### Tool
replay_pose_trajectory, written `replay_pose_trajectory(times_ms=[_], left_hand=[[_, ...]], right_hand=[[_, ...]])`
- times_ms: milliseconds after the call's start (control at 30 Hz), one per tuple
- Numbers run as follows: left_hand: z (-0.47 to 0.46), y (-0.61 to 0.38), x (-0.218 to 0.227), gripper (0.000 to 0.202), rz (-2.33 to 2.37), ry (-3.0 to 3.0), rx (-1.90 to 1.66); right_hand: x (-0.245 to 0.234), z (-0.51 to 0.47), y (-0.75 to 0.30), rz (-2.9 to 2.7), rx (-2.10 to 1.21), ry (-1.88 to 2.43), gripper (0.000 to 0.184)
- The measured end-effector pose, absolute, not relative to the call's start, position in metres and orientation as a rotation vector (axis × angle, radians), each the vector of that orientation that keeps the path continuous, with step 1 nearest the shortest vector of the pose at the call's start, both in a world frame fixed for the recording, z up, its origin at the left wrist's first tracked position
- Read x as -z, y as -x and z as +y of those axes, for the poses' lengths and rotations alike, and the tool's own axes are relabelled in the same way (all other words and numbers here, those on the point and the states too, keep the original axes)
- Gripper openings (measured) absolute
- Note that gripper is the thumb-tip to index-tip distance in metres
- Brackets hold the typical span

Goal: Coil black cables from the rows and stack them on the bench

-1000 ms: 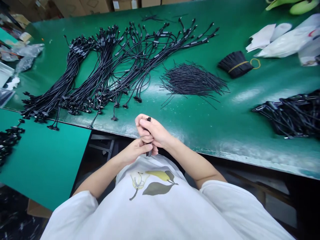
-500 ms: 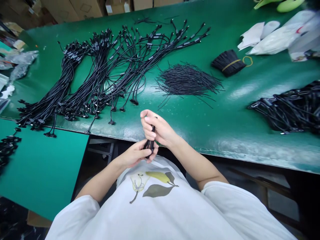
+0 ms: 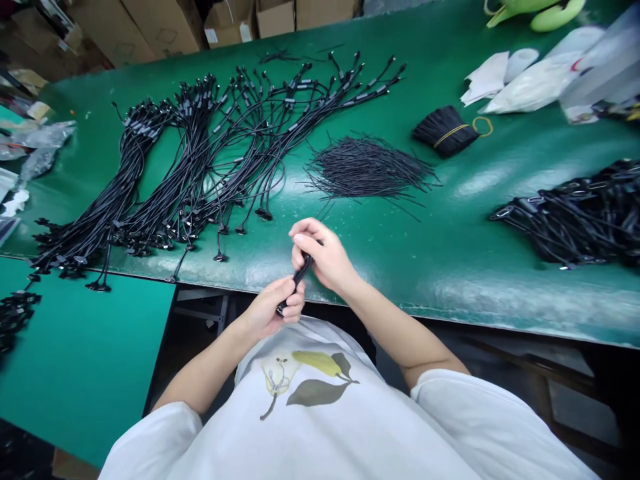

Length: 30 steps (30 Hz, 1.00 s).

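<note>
A folded black cable [image 3: 301,273] runs slantwise between my two hands, just off the table's front edge. My left hand [image 3: 278,305] is closed round its lower end, where a connector shows at the fingers. Higher up, my right hand [image 3: 320,253] pinches the upper end with thumb and fingers, which partly hide it. Beyond my hands lies a loose heap of thin black ties [image 3: 367,167]. To the left, long black cables with connectors [image 3: 195,153] are spread in several bunches.
A bundle of black ties [image 3: 445,130] is held by a yellow band. Coiled cables [image 3: 580,220] are piled at the right on the green table [image 3: 450,267]. White bags [image 3: 535,80] lie behind them. Cardboard boxes [image 3: 155,30] stand along the far side.
My left hand has moved slightly left and my right hand slightly right. The cable, upright before, now slants, and more of it shows between them. The view has shifted a little.
</note>
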<state>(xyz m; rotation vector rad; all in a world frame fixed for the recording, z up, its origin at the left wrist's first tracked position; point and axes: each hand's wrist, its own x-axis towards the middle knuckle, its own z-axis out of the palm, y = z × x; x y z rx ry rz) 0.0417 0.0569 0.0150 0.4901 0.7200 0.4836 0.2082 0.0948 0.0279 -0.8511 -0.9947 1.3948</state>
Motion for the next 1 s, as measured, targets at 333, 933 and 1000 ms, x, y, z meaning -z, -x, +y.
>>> replay_pose_trajectory(times_ms=[333,933,1000], left_hand=[[0.077,-0.037,-0.019,0.032,0.93,-1.451,-0.071],[0.086,-0.038,0.004,0.036,1.1,-1.123,-0.476],[0.083,-0.043,0.004,0.038,1.063,-1.077,-0.465]], right_hand=[[0.001,0.065,-0.242,-2.814,-0.279,0.907,0.043],[0.033,0.163,-0.442,-1.683,-0.083,2.059,0.032],[0.048,0.168,-0.462,-1.665,-0.03,2.129,0.027]])
